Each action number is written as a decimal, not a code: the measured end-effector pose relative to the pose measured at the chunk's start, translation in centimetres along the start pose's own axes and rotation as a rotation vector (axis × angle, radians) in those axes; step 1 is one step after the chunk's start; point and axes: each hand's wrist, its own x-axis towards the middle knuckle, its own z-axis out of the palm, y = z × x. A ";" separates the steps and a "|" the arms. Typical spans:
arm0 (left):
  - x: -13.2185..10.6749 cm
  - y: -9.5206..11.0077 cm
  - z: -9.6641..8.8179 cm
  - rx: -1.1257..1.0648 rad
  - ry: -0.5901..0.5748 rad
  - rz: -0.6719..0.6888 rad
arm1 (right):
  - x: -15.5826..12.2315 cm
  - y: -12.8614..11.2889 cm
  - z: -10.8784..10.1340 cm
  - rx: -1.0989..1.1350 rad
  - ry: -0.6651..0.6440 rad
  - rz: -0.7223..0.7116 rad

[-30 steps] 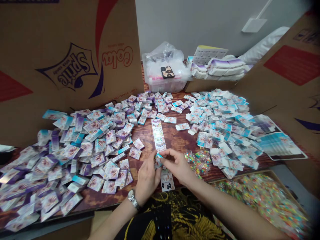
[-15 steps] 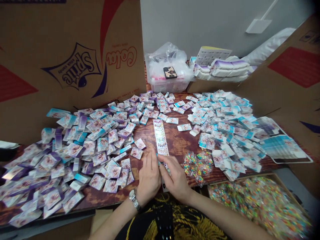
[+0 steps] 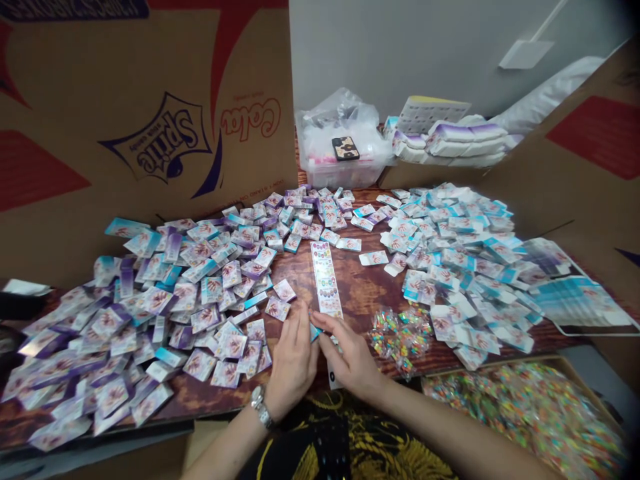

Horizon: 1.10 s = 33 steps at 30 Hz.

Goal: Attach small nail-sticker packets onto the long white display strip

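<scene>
My left hand (image 3: 291,357), with a watch on its wrist, is closed over a small cardboard box (image 3: 315,332); only a blue bit of it shows between my hands. My right hand (image 3: 353,353) grips the same box from the right, thumb and forefinger pinched at it. Most of the box is hidden by my fingers. Under and beyond my right hand lies a long printed sticker strip (image 3: 326,280) on the table. To the right of that hand sit several small clear bags of coloured candy (image 3: 400,337).
Filled-looking small boxes (image 3: 200,300) heap across the left, open-ended boxes (image 3: 455,253) on the right. A carton of candy bags (image 3: 525,413) stands at the lower right. Large cardboard boxes (image 3: 165,73) flank the table (image 3: 363,290); behind is a plastic tub (image 3: 345,173) with a phone (image 3: 346,149).
My hands have come slightly apart, and a blue part of the small box now shows between them. The whole view has shifted a little, so everything appears further right.
</scene>
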 end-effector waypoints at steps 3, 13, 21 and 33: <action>1.2 -3.2 -3.2 0.217 0.050 -0.014 | 2.3 3.4 -1.9 -0.098 -0.142 0.023; 4.8 -11.0 -11.7 0.477 0.307 -0.142 | 5.6 12.7 -3.6 -0.546 -0.553 -0.094; 1.0 0.4 -2.6 -0.838 -0.337 -0.405 | 4.8 10.6 -3.2 -0.608 -0.372 -0.194; 3.1 1.0 0.4 -1.449 -0.220 -0.835 | 1.6 -2.0 -7.9 0.038 -0.510 -0.147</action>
